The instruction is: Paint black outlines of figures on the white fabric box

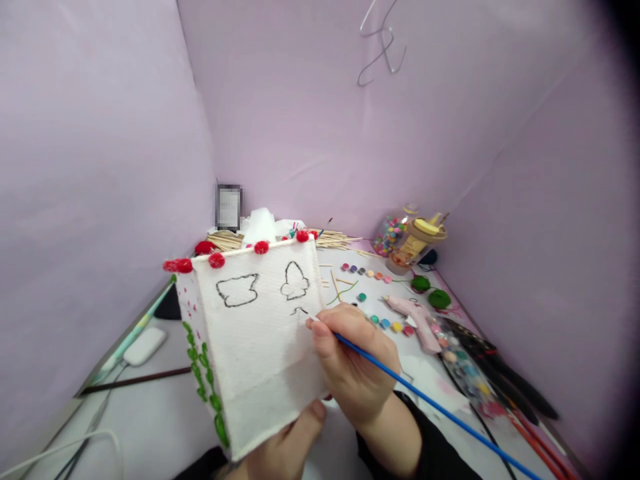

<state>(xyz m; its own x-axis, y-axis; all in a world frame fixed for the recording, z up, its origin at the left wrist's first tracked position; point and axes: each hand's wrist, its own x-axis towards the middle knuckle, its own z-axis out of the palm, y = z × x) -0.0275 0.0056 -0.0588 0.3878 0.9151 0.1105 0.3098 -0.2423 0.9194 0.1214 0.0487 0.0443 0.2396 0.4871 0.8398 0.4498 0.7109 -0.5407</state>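
A white fabric-covered box (265, 353) with red pompoms along its top edge stands tilted before me. Its front face carries black outlines of two shapes and a short curved stroke below the right one. Green leaf shapes and small pink dots mark its left side. From below, my left hand (290, 443) grips the box, the thumb at its bottom edge and the other fingers mostly hidden. Pinched in my right hand (357, 360) is a thin paintbrush (425, 398) with a blue handle, its tip at the box face beside the short stroke.
Paint pots (385, 325), a pink glue gun (417, 320) and green yarn balls (439, 299) lie to the right, near black-handled pliers (510, 373). Behind stand a jar of pompoms (390, 233) and a brown cup (415, 243). A white case (145, 346) lies left.
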